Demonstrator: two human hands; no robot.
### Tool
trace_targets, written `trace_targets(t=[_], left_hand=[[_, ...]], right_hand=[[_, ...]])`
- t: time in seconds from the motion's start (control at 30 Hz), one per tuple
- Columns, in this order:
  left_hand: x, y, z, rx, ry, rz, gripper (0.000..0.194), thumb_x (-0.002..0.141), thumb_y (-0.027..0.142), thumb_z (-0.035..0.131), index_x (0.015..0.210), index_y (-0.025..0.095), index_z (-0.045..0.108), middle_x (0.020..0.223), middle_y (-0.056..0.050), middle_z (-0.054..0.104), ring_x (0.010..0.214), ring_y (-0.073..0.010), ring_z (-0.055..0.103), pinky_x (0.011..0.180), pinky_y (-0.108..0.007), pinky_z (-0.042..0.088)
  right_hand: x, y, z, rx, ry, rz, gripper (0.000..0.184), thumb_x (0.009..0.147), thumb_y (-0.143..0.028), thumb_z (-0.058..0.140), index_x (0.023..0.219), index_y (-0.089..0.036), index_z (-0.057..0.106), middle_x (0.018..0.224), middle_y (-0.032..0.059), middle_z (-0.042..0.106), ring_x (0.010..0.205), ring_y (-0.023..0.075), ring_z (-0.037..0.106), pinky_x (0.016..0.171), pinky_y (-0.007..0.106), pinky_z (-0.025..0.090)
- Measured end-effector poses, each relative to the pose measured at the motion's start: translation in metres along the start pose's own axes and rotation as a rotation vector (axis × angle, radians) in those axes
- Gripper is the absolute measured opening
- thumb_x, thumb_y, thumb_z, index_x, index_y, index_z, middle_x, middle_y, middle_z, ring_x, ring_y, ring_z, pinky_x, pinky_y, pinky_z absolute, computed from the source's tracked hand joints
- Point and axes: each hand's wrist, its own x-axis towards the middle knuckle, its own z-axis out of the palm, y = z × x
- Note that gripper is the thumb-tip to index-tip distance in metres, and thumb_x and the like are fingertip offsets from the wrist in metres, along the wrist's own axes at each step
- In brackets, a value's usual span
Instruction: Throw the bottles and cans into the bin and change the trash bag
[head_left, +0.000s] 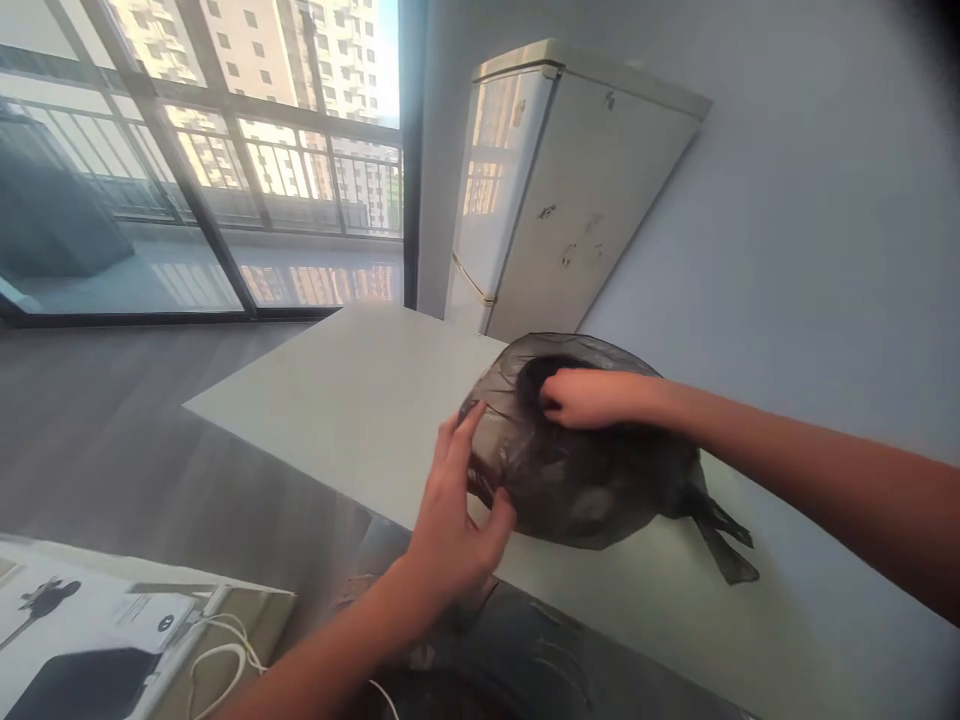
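A translucent dark plastic bag [600, 490], bulging with contents I cannot make out, lies on a white table. Its dark opening faces up, and a twisted tail of plastic [724, 540] sticks out at the right. My left hand [461, 510] rests against the bag's left end, thumb and fingers spread apart and touching the plastic. Reaching in from the right, my right hand [581, 398] is at the opening with its fingers curled closed. Whatever those fingers hold, if anything, is hidden.
The white table [337, 390] stretches left of the bag. Behind stands a tall white fridge [555, 200] beside the wall, with a glass sliding door [285, 170] to its left. At lower left are a printed white box [112, 620] and a white cable [225, 650].
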Motion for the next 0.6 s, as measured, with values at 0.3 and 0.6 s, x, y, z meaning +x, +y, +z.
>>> trace_targets(t=[0.3,0.6], left_hand=[[0.078,-0.046,0.012,-0.197,0.004,-0.054,0.074,0.076,0.013,0.063,0.149,0.019,0.052,0.156,-0.014,0.05,0.106,-0.0199,0.067,0.087,-0.03,0.058],[0.074,-0.079,0.009,-0.492,-0.291,-0.584,0.08,0.065,0.011,0.075,0.143,0.018,0.062,0.142,-0.01,0.067,0.117,-0.0275,0.07,0.09,-0.032,0.061]], right_hand=[[-0.007,0.079,-0.036,0.014,-0.182,0.168,0.042,0.108,-0.047,0.047,0.121,-0.017,0.073,0.131,0.0132,0.071,0.123,0.0302,0.065,0.111,0.044,0.048],[-0.048,0.141,-0.021,0.959,-0.437,0.738,0.053,0.097,-0.067,0.063,0.116,-0.02,0.077,0.116,0.012,0.079,0.106,0.032,0.075,0.087,0.041,0.066]])
